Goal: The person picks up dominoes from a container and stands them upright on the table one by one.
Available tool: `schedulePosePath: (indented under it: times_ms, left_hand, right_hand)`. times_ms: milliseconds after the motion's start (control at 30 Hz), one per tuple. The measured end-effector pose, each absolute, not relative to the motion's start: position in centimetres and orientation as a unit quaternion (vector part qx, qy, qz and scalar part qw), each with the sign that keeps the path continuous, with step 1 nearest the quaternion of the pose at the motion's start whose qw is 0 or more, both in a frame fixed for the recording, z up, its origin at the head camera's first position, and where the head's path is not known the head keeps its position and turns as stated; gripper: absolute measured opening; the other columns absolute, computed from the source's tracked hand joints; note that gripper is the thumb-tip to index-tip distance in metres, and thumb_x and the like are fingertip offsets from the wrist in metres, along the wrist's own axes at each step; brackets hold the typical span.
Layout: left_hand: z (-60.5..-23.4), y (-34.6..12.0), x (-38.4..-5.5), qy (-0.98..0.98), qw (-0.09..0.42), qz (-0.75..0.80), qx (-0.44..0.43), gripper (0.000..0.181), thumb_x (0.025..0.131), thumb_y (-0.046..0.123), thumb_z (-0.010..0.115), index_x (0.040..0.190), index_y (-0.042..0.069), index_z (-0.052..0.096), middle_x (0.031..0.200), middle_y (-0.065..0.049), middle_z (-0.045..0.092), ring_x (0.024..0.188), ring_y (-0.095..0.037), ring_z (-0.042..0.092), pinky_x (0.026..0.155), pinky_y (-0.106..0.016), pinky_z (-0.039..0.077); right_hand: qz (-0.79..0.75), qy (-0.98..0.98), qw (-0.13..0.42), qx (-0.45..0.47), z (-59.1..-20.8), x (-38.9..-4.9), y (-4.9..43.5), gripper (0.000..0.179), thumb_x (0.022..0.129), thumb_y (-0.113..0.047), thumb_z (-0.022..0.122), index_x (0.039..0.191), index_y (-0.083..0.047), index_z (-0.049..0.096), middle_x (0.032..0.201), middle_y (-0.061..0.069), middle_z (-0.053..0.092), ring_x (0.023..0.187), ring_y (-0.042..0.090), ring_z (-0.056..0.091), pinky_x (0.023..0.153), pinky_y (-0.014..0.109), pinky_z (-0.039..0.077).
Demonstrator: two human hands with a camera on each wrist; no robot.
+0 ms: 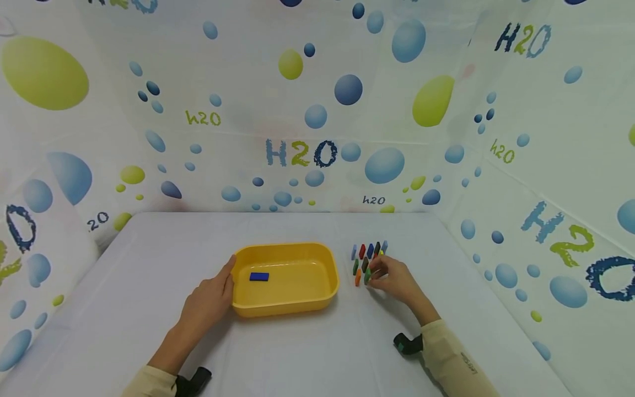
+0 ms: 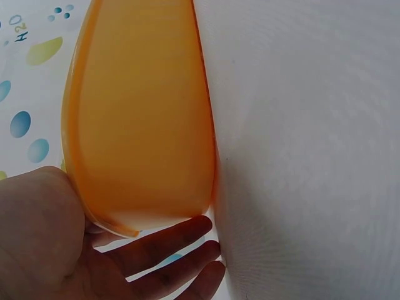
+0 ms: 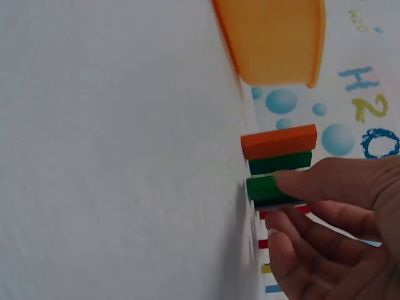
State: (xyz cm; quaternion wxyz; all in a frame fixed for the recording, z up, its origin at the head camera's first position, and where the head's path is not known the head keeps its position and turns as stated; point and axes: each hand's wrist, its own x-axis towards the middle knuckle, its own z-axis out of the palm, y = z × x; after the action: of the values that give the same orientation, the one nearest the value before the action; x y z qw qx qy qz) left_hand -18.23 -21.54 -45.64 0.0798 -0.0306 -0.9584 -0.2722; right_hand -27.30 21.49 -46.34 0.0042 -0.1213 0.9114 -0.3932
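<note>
My left hand [image 1: 210,298] holds the left end of a yellow plastic tray [image 1: 285,310], its fingers [image 2: 169,247] against the outside of the end wall in the left wrist view. A blue domino-like block [image 1: 259,277] lies flat inside the tray. To the right of the tray, my right hand [image 1: 394,279] pinches a green block [image 3: 261,189] between thumb and fingertips. The block stands upright among the others, at the near right of the group. Beside it stand an orange block [image 3: 279,142] and another green block [image 3: 279,163].
Behind the right hand stand several more upright blocks, among them a red one [image 1: 362,251], a dark blue one [image 1: 370,251] and a light blue one [image 1: 354,252]. A white cloth covers the table [image 1: 297,358]. Printed sheets [image 1: 238,110] hang around it.
</note>
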Motion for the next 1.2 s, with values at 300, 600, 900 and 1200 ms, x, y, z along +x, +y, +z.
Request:
schedulePosePath:
  times_ms: [300,600,900,1200]
  left_hand:
    - [-45.8,-21.7,-18.4,-0.959,0.075,-0.273,-0.032,0.055,0.111,0.018,0.039,0.162,0.002,0.031,0.061,-0.004,0.039,0.049,-0.018,0.036,0.048,-0.033,0.035]
    - [-45.9,-21.9,-18.3,-0.959,0.079,-0.270,-0.032,0.055,0.110,0.018,0.039,0.162,0.002,0.031,0.060,-0.004,0.039,0.049,-0.018,0.036,0.048,-0.033,0.035]
    - [-45.9,-21.9,-18.5,-0.959,0.077,-0.271,-0.033,0.055,0.110,0.018,0.039,0.162,0.002,0.031,0.061,-0.005,0.038,0.050,-0.018,0.036,0.049,-0.033,0.035]
    - [-45.7,-21.7,-18.4,-0.958,0.083,-0.273,-0.035,0.055,0.110,0.018,0.040,0.162,0.002,0.032,0.062,-0.005,0.038,0.050,-0.018,0.036,0.049,-0.033,0.035]
  right_hand:
    - [-0.394,0.903,-0.050,-0.166,-44.8,-26.9,21.8,0.027,0.087,-0.002,0.082,0.109,-0.006,0.067,0.101,0.008,0.069,0.094,0.023,0.065,0.082,0.038,0.056]
    - [-0.455,0.861,-0.075,-0.215,-43.8,-26.3,18.4,0.021,0.090,-0.008,0.081,0.109,-0.005,0.072,0.092,-0.001,0.068,0.085,0.023,0.062,0.075,0.032,0.054]
    - [-0.489,0.828,-0.032,-0.272,-42.7,-26.6,11.8,0.019,0.094,-0.009,0.077,0.112,-0.010,0.073,0.112,0.012,0.071,0.096,0.022,0.064,0.083,0.033,0.057]
    - [-0.492,0.812,-0.002,-0.314,-42.8,-27.3,7.0,0.019,0.095,-0.006,0.075,0.114,-0.009,0.073,0.114,0.010,0.071,0.096,0.019,0.065,0.086,0.034,0.056]
